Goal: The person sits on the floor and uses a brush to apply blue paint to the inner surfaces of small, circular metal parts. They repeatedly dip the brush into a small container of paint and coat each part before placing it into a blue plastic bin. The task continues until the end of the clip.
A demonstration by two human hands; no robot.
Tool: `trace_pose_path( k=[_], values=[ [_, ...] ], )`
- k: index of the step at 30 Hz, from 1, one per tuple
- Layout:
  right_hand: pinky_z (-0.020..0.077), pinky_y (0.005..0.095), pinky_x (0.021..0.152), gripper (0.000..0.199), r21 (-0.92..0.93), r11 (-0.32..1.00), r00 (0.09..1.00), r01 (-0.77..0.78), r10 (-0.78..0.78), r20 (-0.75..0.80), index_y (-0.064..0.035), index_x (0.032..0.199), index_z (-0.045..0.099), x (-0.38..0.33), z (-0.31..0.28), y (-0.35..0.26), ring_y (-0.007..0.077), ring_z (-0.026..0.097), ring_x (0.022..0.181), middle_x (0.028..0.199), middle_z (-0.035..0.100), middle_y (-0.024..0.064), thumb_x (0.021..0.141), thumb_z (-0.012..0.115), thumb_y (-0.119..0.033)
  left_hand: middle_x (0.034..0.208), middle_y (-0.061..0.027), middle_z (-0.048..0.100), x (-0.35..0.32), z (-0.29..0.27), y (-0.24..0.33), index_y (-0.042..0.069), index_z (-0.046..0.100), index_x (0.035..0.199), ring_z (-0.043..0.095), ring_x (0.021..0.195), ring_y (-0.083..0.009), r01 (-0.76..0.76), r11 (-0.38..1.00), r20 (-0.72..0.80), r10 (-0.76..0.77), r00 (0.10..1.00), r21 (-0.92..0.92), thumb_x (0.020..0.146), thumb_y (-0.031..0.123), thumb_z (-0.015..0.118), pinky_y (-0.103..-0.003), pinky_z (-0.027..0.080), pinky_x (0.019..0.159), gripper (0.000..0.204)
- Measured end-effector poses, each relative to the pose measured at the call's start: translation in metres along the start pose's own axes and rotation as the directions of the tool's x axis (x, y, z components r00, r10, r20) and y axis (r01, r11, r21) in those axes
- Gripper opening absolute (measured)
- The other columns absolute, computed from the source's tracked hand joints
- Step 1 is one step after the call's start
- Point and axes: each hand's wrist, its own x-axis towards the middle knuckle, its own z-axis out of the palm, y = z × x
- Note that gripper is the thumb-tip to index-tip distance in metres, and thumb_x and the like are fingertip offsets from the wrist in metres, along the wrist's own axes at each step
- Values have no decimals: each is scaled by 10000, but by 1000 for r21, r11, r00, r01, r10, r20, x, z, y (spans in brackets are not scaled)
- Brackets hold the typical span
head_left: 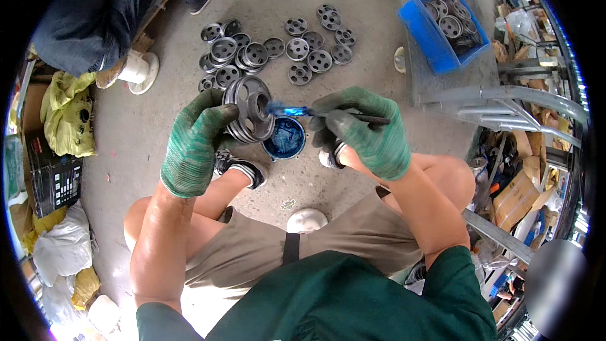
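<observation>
In the head view the person sits low over a concrete floor [353,196], with bare knees at both sides; both hands wear green knitted gloves. The left hand [192,145] holds a grey metal pulley wheel [249,117] on edge, the fingers [218,113] closed around its rim, the face with round holes turned to the right. The right hand [366,129] grips a thin brush [315,112], its fingers closed tight on the dark handle; the blue wet tip of the brush touches the wheel near its hub. Just below the wheel, between the two hands, a small round pot of blue paint [285,139] stands on the floor.

Further away on the floor lies a group of similar grey wheels [278,47], some stacked, some flat and apart; to the right a blue plastic crate [442,28] holds more wheels and rests on a grey raised surface. At the upper left another person in dark clothes [95,12] sits near a white spool [139,69]; yellow bags [66,120] lie at the left edge.
</observation>
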Motion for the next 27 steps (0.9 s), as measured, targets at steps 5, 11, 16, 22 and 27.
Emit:
trace_pose_path(
  k=[5,11,16,22,27],
  values=[
    [544,276,641,196,-61,996,996,-63,58,-72,27,1126,690,5,1,0,150,679,748,918,723,100,946,623,-13,1004,-100,680,1,14,2,-58,574,1221,689,861,-160,48,995,76,-41,996,-85,922,140,561,-267,585,757,359],
    [569,301,686,211,-64,998,997,-28,24,-69,20,1138,694,5,-6,10,178,702,774,939,727,106,953,656,-75,1021,-77,681,9,21,-3,-7,616,1158,654,909,-137,119,983,140,-100,985,-138,938,206,573,-294,552,808,310],
    [545,328,640,185,179,970,986,-163,154,63,22,1063,708,8,-21,6,190,689,741,890,716,97,906,648,-54,1038,-93,691,10,22,-5,-21,619,1175,672,921,-163,281,926,230,-224,947,-253,937,183,578,-312,563,842,316],
    [528,286,700,194,-180,983,992,17,6,130,2,1003,720,3,-42,-6,108,628,776,874,706,35,837,722,-98,1037,-115,697,10,21,-8,-47,633,1124,686,899,-183,320,904,255,-251,934,-282,941,125,567,-307,561,855,260],
    [521,287,652,148,-350,917,964,194,-112,240,-25,949,716,8,-32,-8,131,630,707,821,703,71,804,719,-55,1038,-105,692,10,28,-10,-48,632,1124,679,905,-173,350,900,222,-297,929,-259,937,116,581,-303,564,832,254]
  ],
)
